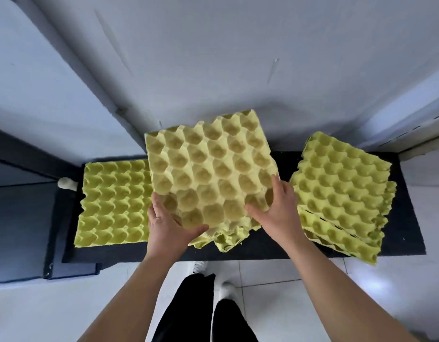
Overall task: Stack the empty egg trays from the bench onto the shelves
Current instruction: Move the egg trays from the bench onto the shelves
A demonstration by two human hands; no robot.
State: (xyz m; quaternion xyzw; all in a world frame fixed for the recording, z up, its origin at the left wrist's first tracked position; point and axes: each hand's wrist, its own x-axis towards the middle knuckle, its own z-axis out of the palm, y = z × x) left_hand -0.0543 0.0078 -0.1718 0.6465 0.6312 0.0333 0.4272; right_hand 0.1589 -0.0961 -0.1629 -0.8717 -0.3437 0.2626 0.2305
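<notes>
- Your left hand (168,224) grips the near-left corner of the held stack (208,169). The thumb lies across the near edge and the fingers run up the left side; whether they curl beneath is hidden.
- Your right hand (275,208) grips the near-right corner, with the thumb pressed into a cup on top and the fingers along the right edge.
- The held stack is several nested yellow-green pulp egg trays. It is raised above the middle of the dark bench (406,218) and turned askew to it.
- Expect it to be light but floppy. Moulded pulp bends and tears at its thin rims, and nested layers can slide apart, as the ragged near edge suggests.
- A better hold is probably at opposite sides near the middle, with fingers under the bottom tray and only a light squeeze. A hard pinch on one corner would likely crease it.
- The left pile (112,203) lies flat on the bench. The right pile (341,191) sits askew with its layers fanned, apart from your hands.
- No shelves show here.
</notes>
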